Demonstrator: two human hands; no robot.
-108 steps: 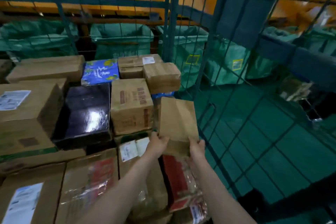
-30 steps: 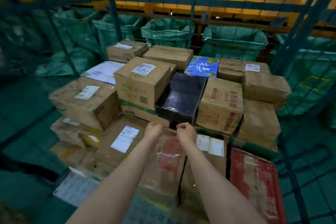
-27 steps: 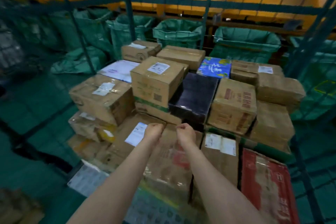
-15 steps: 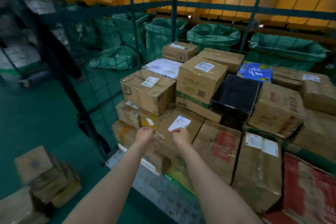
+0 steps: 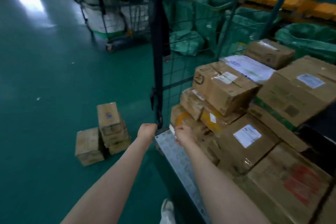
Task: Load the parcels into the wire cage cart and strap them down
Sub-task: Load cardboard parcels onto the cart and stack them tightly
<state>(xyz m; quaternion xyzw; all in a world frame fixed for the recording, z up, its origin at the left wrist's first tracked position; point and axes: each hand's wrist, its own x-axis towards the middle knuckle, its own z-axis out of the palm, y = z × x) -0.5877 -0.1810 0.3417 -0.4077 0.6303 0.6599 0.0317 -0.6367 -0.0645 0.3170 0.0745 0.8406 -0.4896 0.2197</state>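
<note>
left hand (image 5: 146, 131) and right hand (image 5: 184, 133) curl apart beside the black strap (image 5: 158, 71); grip i cannot tell. strapping now would strand the floor cartons (image 5: 109, 123) lower left.

You can read no word or number here; everything printed is blurred. The white shipping label (image 5: 226, 77) on the top taped carton (image 5: 234, 94) shows only grey smears, as do the labels on the lower carton (image 5: 246, 135) and the big carton (image 5: 298, 92) to the right. A dark curved logo (image 5: 200, 79) marks the taped carton's end, brand unclear. The red print (image 5: 302, 185) on the near carton, the blue print on the white parcel (image 5: 249, 68) and the purple mark (image 5: 109, 115) on the small floor carton all stay illegible.
</note>
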